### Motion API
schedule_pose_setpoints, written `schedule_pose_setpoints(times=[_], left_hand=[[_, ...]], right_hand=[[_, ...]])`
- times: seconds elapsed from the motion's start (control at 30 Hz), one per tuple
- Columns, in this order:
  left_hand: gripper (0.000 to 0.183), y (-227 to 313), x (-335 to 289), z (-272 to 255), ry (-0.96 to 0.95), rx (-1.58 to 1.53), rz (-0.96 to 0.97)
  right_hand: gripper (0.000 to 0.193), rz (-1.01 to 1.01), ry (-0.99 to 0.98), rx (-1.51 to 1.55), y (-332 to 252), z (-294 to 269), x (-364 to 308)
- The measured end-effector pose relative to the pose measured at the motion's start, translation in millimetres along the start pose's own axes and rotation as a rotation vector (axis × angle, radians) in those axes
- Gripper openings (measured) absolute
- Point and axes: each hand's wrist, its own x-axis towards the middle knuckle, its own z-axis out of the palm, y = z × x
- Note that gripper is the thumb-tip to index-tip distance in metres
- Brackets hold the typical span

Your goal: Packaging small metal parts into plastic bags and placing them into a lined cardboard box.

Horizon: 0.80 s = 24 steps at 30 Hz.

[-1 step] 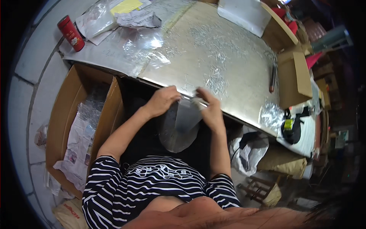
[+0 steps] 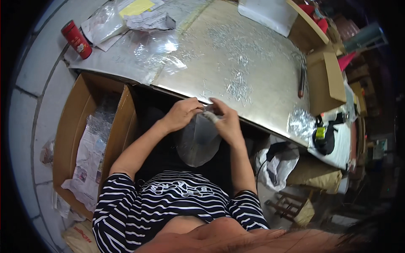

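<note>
At the near edge of the table, my left hand [image 2: 182, 113] and my right hand [image 2: 228, 125] are close together. Between them hangs a clear plastic bag [image 2: 197, 145], its rounded lower end over my lap. The left fingers pinch its upper edge. My right thumb, wrapped in something whitish, presses at the same edge, with the index finger raised and bent above it. Whether anything small is at the fingertips cannot be made out. Just beyond my hands, many thin silvery metal pieces [image 2: 238, 86], like pins or nails, lie scattered on the metal tabletop [image 2: 270, 107].
On my left stands an open cardboard box [image 2: 67, 168] with crumpled paper and clear plastic inside. A red cylinder [image 2: 76, 40] and plastic wrapping [image 2: 164, 48] lie at the far left. Right: a dark rod [image 2: 301, 80], open carton [image 2: 327, 80], white bag [image 2: 278, 170] and wooden stool [image 2: 291, 208].
My right hand has shifted slightly left, bringing its fingers closer to my left hand at the bag's edge. The bag still hangs between them.
</note>
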Motion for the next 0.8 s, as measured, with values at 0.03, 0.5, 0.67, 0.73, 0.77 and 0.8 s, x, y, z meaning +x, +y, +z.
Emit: schedule_pose_setpoints(times=[0.03, 0.5, 0.67, 0.73, 0.77, 0.8], left_hand=[[0.004, 1.1, -3.4, 11.0, 0.077, -0.020, 0.007], [0.015, -57.1, -120.5, 75.2, -0.379, -0.166, -0.664], [0.024, -56.5, -99.7, 73.7, -0.160, -0.211, -0.652], [0.028, -52.4, -91.7, 70.1, -0.066, -0.373, -0.627], [0.032, -49.1, -88.8, 68.4, 0.022, -0.533, -0.600], [0.032, -47.4, -85.9, 66.5, 0.025, -0.532, -0.602]], right_hand=[[0.031, 0.006, 0.013, 0.007, -0.6, 6.0, -7.3], [0.017, 0.279, -0.412, -0.231, 121.1, 30.4, -121.6], [0.023, 0.350, 0.198, -0.038, 46.4, -45.4, -47.6], [0.027, 0.063, 0.366, -0.306, 35.8, -67.9, -8.1], [0.034, -0.064, 0.291, -0.411, 37.8, -73.0, 13.7], [0.041, -0.190, 0.214, -0.514, 40.4, -76.1, 33.3]])
